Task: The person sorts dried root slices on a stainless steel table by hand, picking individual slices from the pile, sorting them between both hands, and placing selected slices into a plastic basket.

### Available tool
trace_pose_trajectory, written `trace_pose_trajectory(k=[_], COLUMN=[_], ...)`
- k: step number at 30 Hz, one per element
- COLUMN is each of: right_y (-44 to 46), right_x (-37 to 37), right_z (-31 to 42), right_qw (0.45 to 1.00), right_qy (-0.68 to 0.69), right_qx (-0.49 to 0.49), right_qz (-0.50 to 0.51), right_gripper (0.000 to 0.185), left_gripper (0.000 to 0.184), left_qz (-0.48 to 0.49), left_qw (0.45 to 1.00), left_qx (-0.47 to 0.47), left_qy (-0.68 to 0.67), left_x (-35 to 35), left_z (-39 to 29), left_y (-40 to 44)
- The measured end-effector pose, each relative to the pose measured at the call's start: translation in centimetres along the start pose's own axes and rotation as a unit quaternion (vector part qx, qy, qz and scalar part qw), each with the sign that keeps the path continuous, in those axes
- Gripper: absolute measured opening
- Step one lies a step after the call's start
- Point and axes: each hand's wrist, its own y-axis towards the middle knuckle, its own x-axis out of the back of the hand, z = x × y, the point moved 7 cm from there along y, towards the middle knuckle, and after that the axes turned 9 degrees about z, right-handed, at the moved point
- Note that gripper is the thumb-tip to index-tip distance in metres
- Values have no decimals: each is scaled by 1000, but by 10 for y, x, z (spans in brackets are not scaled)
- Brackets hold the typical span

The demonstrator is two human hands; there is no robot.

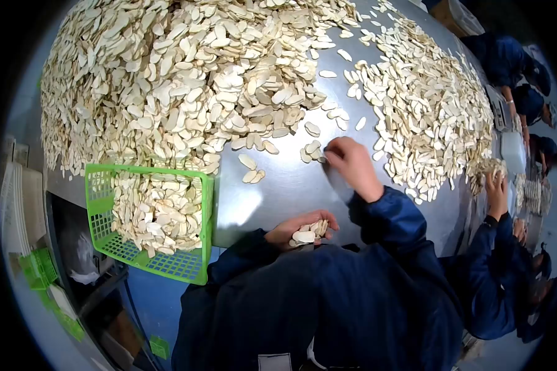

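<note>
Evidently, in the head view, my left hand is curled palm-up round a small bunch of pale, flat oval slices, to the right of the green plastic lattice basket. My right hand reaches farther right of that basket, over the grey metal table, fingers bent toward a little cluster of loose cream slices; whether the tips have met on one I cannot tell. More slices fill the basket, a great cream mound of them rises beyond it, and a flatter cream spread lies far to its right, near a co-worker's hand. My bunch looks loosely stacked, I judge, so tilting my palm or overfilling it could spill some. On smooth metal, a hasty pinch might skid a thin slice away. The basket seems to jut past the table's edge, so a knock from my left sleeve could tip it.
</note>
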Motion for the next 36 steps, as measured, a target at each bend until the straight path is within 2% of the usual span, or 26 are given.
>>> trace_pose_trajectory(k=[3, 6, 9, 10, 13, 14, 17, 20, 22, 23, 24, 27, 30, 33, 36], right_y=[-3, -7, -11, -12, -22, -25, -29, -29, -26, -24, -21, -8, -1, 2, 1], right_x=[-12, -10, 0, -1, -12, -12, -11, -3, 17, 26, 23, -10, -23, -31, -20], right_z=[21, 16, -3, -16, -47, -48, -51, -55, -51, -44, -29, 5, 40, 36, 21], right_qw=[994, 994, 999, 997, 936, 917, 897, 893, 957, 972, 975, 996, 996, 994, 998], right_qy=[-101, -105, -11, 67, 287, 327, 361, 374, 178, 76, 82, 39, -71, -107, -24], right_qx=[-37, -42, -20, -37, -197, -217, -242, -247, -221, -203, -157, -58, -1, 9, 30], right_qz=[18, -7, -24, -27, 61, 69, 80, 27, -55, -95, -130, -61, -50, -26, -55], right_gripper=[14, 10, 9, 11, 14, 18, 18, 22, 24, 26, 29, 23, 19, 18, 12], left_gripper=[33, 34, 33, 33, 32, 32, 32, 31, 31, 31, 30, 30, 29, 30, 31], left_qz=[-3, 9, 23, 25, 18, 14, 22, 14, 17, 18, 20, 16, -1, 4, 22], left_qw=[1000, 1000, 1000, 1000, 1000, 1000, 999, 999, 999, 999, 999, 999, 999, 999, 999], left_qx=[-9, -12, -11, -12, -10, -9, -15, -17, -15, -13, -13, -9, -10, -12, -13], left_qy=[-4, -10, -9, -15, -14, -11, -22, -45, -45, -45, -48, -49, -46, -48, -36], left_x=[0, 0, 2, 1, 1, 1, 1, 3, 4, 4, 3, 3, 3, 2, 2], left_z=[-1, -1, 1, 1, 0, 0, 0, 1, 1, 1, 1, 2, 1, 0, 0], left_y=[-3, -2, 2, 2, 1, 0, 1, 1, 1, 1, 2, 2, -1, -2, 1])
